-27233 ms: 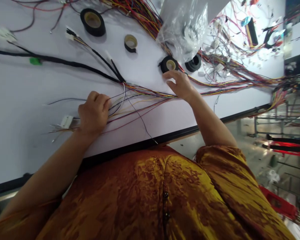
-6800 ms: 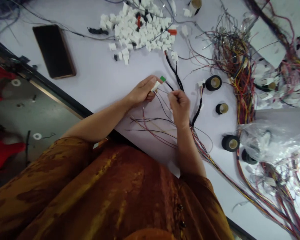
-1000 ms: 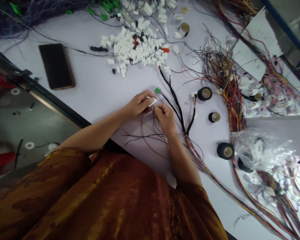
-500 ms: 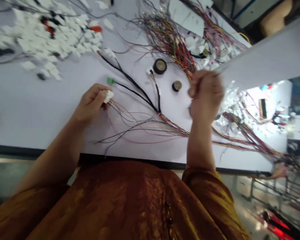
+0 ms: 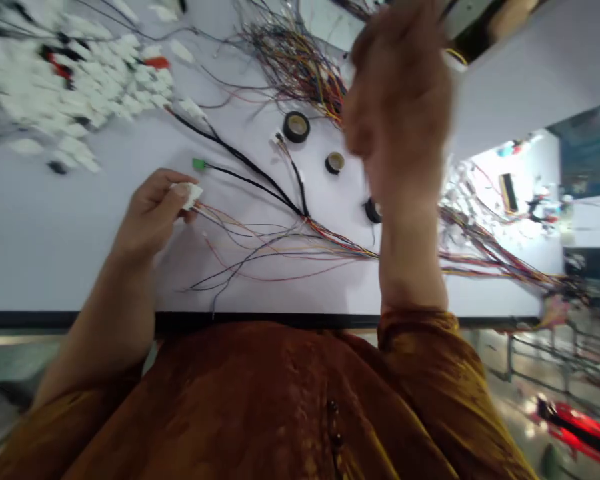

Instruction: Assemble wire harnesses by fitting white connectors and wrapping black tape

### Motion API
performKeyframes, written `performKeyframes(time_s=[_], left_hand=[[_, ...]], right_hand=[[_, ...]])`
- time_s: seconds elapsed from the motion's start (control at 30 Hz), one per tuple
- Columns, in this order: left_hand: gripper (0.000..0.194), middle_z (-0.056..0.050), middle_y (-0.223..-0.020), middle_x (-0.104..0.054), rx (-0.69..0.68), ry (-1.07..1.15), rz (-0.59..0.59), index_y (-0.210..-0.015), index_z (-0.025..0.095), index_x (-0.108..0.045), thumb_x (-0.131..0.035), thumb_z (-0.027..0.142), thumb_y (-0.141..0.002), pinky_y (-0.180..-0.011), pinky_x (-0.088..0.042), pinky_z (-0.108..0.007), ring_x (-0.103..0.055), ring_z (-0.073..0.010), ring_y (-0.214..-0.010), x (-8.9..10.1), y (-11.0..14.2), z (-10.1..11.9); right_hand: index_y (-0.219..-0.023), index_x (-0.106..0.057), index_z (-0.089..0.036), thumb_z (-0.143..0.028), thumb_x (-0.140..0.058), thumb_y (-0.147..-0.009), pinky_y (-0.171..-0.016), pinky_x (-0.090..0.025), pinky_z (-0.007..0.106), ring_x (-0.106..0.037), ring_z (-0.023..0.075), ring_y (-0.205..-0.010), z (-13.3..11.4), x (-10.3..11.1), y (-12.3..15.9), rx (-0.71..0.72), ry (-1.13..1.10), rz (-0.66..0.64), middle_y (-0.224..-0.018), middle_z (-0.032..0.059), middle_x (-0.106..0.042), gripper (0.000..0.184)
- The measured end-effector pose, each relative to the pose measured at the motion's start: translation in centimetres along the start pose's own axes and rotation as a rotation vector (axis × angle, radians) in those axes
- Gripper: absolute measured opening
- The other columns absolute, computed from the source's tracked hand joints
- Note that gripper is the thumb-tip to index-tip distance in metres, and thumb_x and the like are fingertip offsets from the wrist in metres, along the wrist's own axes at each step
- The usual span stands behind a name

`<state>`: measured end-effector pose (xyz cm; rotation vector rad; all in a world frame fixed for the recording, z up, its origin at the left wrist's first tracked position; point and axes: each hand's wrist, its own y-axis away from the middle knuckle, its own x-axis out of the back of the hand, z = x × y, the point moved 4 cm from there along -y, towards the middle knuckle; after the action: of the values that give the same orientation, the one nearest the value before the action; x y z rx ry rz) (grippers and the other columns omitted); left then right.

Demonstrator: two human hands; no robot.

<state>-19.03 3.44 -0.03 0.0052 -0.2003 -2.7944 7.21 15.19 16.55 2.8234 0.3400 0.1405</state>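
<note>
Right hand (image 5: 397,100) now up high, far off desk (image 5: 45,267), blurred, cannot tell if open or shut. Left hand (image 5: 153,213) pinches small white plastic connector (image 5: 189,195) above desk. Connector light, hard; take hold by its body. Thin coloured wires (image 5: 250,243) trail from it, soft, bendy.
</note>
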Motion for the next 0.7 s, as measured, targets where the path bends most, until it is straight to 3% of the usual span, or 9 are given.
performKeyframes(time_s=[0.07, 0.13, 0.17, 0.27, 0.37, 0.5, 0.7], left_hand=[[0.022, 0.006, -0.066, -0.063, -0.013, 0.02, 0.02, -0.091, 0.028, -0.069, -0.072, 0.049, -0.084, -0.049, -0.044, -0.021, -0.051, -0.0068, -0.056, 0.2, -0.2, -0.5], [0.031, 0.004, -0.066, -0.062, -0.047, 0.096, 0.065, -0.088, 0.024, -0.068, -0.072, 0.055, -0.083, -0.05, -0.045, -0.021, -0.052, -0.0069, -0.056, 0.5, -0.6, -1.0], [0.034, 0.003, -0.066, -0.062, -0.063, 0.124, 0.07, -0.089, 0.023, -0.068, -0.071, 0.056, -0.083, -0.052, -0.046, -0.021, -0.053, -0.0072, -0.056, 0.6, -0.8, -1.2], [0.035, 0.001, -0.069, -0.064, -0.072, 0.21, 0.029, -0.094, 0.02, -0.067, -0.072, 0.054, -0.084, -0.06, -0.048, -0.022, -0.058, -0.0082, -0.06, 0.6, -1.2, -1.5], [0.036, 0.0, -0.073, -0.065, 0.007, 0.343, -0.028, -0.095, 0.019, -0.067, -0.074, 0.052, -0.083, -0.061, -0.048, -0.022, -0.059, -0.0095, -0.063, 0.3, -1.2, -1.6], [0.036, 0.0, -0.074, -0.062, 0.111, 0.492, -0.045, -0.095, 0.018, -0.066, -0.075, 0.05, -0.082, -0.058, -0.046, -0.021, -0.057, -0.0093, -0.062, -0.2, -1.0, -1.9], [0.033, 0.0, -0.071, -0.06, 0.128, 0.5, -0.042, -0.095, 0.017, -0.068, -0.075, 0.047, -0.083, -0.055, -0.043, -0.019, -0.054, -0.0076, -0.059, -0.2, -1.0, -2.0]], right_hand=[[-0.077, -0.054, -0.021, -0.032, -0.061, -0.093, -0.058, -0.036, 0.016, -0.047, 0.0025, -0.066, 3.0, -4.5, -0.5, 0.232, 0.102, -0.194, -0.074, -0.0068, -0.05, 0.02], [-0.075, -0.049, -0.02, -0.018, -0.057, -0.093, -0.063, -0.039, 0.021, -0.042, 0.0064, -0.066, 6.3, -9.0, -1.0, 0.49, 0.243, -0.363, -0.07, -0.0056, -0.046, 0.019], [-0.075, -0.047, -0.02, -0.017, -0.053, -0.094, -0.064, -0.039, 0.023, -0.041, 0.0077, -0.065, 7.9, -10.8, -1.3, 0.556, 0.289, -0.389, -0.068, -0.0055, -0.045, 0.02], [-0.075, -0.043, -0.022, -0.019, -0.052, -0.092, -0.065, -0.039, 0.025, -0.041, 0.0086, -0.064, 11.7, -14.3, -2.4, 0.562, 0.3, -0.396, -0.068, -0.0058, -0.045, 0.02], [-0.075, -0.043, -0.022, -0.023, -0.052, -0.092, -0.065, -0.039, 0.025, -0.043, 0.0085, -0.064, 13.1, -15.2, -2.8, 0.542, 0.303, -0.371, -0.069, -0.0056, -0.047, 0.019], [-0.075, -0.045, -0.021, -0.022, -0.054, -0.089, -0.064, -0.038, 0.025, -0.044, 0.0088, -0.062, 13.4, -14.4, -2.6, 0.532, 0.356, -0.319, -0.067, -0.0056, -0.049, 0.017], [-0.071, -0.046, -0.021, -0.018, -0.054, -0.086, -0.062, -0.037, 0.025, -0.044, 0.0086, -0.061, 14.0, -14.0, -2.5, 0.508, 0.35, -0.343, -0.065, -0.0055, -0.048, 0.017]])
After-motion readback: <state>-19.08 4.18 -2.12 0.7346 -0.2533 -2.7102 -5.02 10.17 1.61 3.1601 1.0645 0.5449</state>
